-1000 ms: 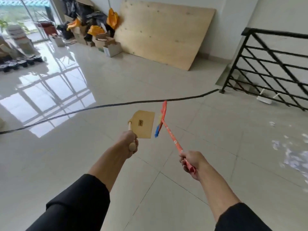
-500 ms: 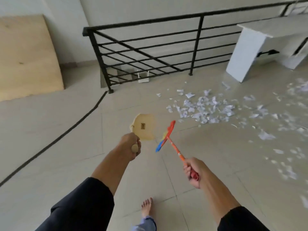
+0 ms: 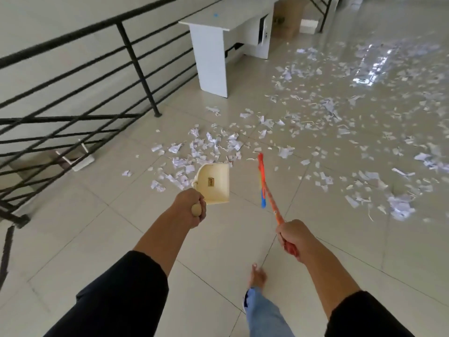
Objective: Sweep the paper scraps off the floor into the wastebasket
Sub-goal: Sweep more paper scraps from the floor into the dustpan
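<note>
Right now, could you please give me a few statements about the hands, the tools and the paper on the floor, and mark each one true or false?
1. The left hand grips the dustpan by its handle. True.
2. The right hand is empty. False: it grips the handle of the orange broom.
3. The paper scraps are already piled inside the dustpan. False: they lie scattered across the floor, and no scraps show in the pan.
4. A white desk stands beside the black railing. True.
5. A wastebasket stands next to the desk. False: none is in view.
</note>
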Action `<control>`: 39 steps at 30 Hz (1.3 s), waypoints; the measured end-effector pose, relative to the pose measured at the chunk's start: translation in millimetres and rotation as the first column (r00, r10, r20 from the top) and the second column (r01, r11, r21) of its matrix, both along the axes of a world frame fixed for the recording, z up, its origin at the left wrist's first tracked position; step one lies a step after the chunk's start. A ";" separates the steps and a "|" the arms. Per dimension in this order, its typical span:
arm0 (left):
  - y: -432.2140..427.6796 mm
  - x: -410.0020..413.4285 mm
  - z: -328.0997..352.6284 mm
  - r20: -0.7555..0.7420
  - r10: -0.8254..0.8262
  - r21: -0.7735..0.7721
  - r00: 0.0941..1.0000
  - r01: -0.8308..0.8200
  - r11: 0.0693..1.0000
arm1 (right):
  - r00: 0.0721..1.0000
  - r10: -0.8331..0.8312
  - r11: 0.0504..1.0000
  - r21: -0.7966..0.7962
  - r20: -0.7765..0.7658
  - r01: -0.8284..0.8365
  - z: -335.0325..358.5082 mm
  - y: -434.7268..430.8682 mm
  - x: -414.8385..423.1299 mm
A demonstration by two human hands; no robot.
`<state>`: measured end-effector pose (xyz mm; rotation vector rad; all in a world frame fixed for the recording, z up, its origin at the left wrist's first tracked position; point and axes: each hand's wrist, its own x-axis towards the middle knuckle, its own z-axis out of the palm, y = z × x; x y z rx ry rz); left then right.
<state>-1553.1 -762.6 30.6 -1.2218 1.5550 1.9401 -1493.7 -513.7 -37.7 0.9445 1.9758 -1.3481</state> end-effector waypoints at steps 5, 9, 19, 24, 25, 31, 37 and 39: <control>26.8 -96.8 -20.1 0.058 -0.048 0.059 0.997 0.045 0.997 | 1.000 0.029 0.989 0.147 0.006 -0.029 -28.1 18.1 -95.7; 27.7 -156.5 -27.2 0.137 -0.028 0.037 0.990 0.023 0.999 | 0.982 0.134 0.977 0.151 0.132 -0.153 -48.5 9.2 -173.7; -22.2 -271.4 -27.3 0.153 0.249 -0.023 0.956 -0.248 0.968 | 0.931 0.310 0.947 -0.145 0.193 -0.285 -50.7 -36.7 -323.8; -55.6 -327.1 -34.3 0.147 0.343 -0.054 0.928 -0.339 0.939 | 0.906 0.401 0.916 -0.040 0.137 -0.399 -24.6 -31.2 -385.9; -60.7 -336.3 -37.2 0.148 0.353 -0.050 0.924 -0.349 0.936 | 0.903 0.410 0.911 -0.005 0.131 -0.413 -18.6 -29.4 -395.2; -94.0 -400.1 -52.9 0.152 0.369 -0.008 0.917 -0.372 0.928 | 0.897 0.409 0.865 0.244 0.167 -0.439 -13.4 -63.6 -442.3; -125.8 -445.9 -48.3 0.175 0.357 0.022 0.917 -0.367 0.930 | 0.818 0.500 0.817 0.159 0.285 -0.554 -28.8 -124.0 -482.6; -138.6 -459.4 -45.6 0.187 0.338 0.038 0.922 -0.351 0.936 | 0.782 0.524 0.808 0.096 0.337 -0.582 -25.6 -135.9 -491.5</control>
